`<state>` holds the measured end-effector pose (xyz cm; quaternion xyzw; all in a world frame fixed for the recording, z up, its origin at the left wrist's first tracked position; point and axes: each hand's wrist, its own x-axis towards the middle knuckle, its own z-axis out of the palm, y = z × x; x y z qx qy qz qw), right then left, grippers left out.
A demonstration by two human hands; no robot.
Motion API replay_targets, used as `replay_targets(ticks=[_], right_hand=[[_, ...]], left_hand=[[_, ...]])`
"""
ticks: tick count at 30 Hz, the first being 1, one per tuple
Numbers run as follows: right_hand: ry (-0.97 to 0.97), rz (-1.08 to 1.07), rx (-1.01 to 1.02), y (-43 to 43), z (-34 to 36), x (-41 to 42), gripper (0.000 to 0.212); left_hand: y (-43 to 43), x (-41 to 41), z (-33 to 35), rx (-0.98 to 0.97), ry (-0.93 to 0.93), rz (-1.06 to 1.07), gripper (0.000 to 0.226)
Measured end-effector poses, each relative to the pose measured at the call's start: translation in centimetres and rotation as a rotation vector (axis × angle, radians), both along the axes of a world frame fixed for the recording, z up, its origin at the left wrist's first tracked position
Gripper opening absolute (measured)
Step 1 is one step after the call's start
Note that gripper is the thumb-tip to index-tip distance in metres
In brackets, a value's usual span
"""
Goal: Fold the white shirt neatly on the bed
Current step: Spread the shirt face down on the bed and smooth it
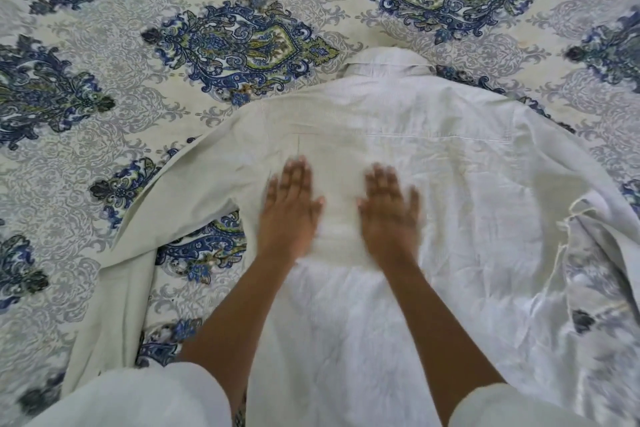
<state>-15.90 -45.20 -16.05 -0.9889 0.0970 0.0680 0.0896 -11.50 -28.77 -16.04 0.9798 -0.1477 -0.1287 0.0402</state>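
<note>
fingers point(294, 177) straight, slightly spread, gripping nothing: left hand point(289, 208) and right hand point(389, 211) pressed flat on the white shirt point(467, 191). seemingly smoothing the back panel, no fold made yet. next, probably: lift the sleeve point(128, 270) at lower left and lay it inward. shirt spread face down on the bed point(104, 55), collar point(386, 62) at upper centre, beyond the fingertips.
</note>
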Motion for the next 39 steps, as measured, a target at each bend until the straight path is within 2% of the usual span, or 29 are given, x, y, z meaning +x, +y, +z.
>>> replay_targets(ticks=[2, 4, 5, 6, 8, 10, 14, 16, 17, 19, 20, 22, 24, 26, 28, 30, 33, 36, 39], right_hand=[[-0.019, -0.190, -0.051, -3.4, -0.4, -2.1, 0.055], [-0.027, -0.364, -0.017, -4.6, -0.2, -3.4, 0.060], [-0.064, -0.372, -0.001, -3.5, 0.2, -3.6, 0.060], [-0.106, -0.308, -0.007, -1.7, 0.6, -3.8, 0.057], [-0.114, -0.045, -0.032, 2.3, 0.4, -4.5, 0.052], [-0.044, 0.098, -0.019, 3.4, -0.1, -6.2, 0.051], [-0.030, -0.140, -0.031, -0.6, -0.5, -9.6, 0.053], [-0.049, -0.279, -0.021, 0.4, 0.3, -9.7, 0.055], [-0.086, -0.260, -0.008, 2.1, 0.9, -9.6, 0.055], [-0.103, 0.001, -0.002, 6.2, 0.9, -10.2, 0.049], [-0.092, 0.123, 0.000, 7.2, 0.7, -11.2, 0.050], [-0.050, 0.153, 0.031, 6.3, -0.1, -13.3, 0.051], [-0.048, 0.010, 0.010, 4.2, -0.6, -15.4, 0.050], [-0.068, -0.092, 0.041, 3.9, 0.2, -16.4, 0.050], [-0.116, -0.076, 0.119, 6.0, 1.6, -15.9, 0.048], [-0.182, -0.003, 0.236, 8.5, 2.9, -15.6, 0.041], [-0.204, 0.069, 0.391, 10.6, 3.9, -15.6, 0.034], [-0.100, 0.133, 0.409, 11.6, 4.0, -15.3, 0.028], [0.016, -0.011, 0.368, 11.1, 3.5, -14.1, 0.028]], left_hand=[[3.3, -1.0, 0.1, 0.053, -0.042, 0.098, 0.064], [4.2, -2.0, 0.9, 0.067, -0.085, 0.181, 0.067], [3.4, -2.8, 1.3, 0.053, -0.100, 0.173, 0.067], [1.9, -3.6, 1.4, 0.021, -0.106, 0.108, 0.066], [-0.6, -5.3, 1.0, -0.023, -0.081, -0.052, 0.062], [-0.4, -6.6, 0.8, 0.001, -0.034, -0.048, 0.062], [4.1, -7.8, 0.8, 0.077, -0.061, 0.132, 0.067], [4.0, -8.8, 1.8, 0.055, -0.085, 0.111, 0.066], [3.2, -9.8, 1.9, 0.027, -0.085, 0.032, 0.063], [1.9, -12.3, 1.7, -0.025, -0.093, -0.121, 0.059], [2.0, -13.4, 1.5, -0.045, -0.083, -0.120, 0.058], [3.7, -14.8, 1.1, -0.081, -0.086, 0.010, 0.056], [6.5, -16.8, 1.1, -0.146, -0.139, 0.112, 0.054], [8.1, -18.3, 2.0, -0.301, -0.154, 0.223, 0.053], [8.2, -19.3, 2.8, -0.476, -0.120, 0.416, 0.046], [7.7, -19.5, 3.4, -0.609, -0.011, 0.614, 0.036], [7.3, -18.7, 3.9, -0.664, 0.091, 0.714, 0.023], [7.3, -17.4, 4.1, -0.693, 0.203, 0.814, 0.015], [7.9, -16.1, 3.7, -0.682, 0.274, 0.959, 0.011]])
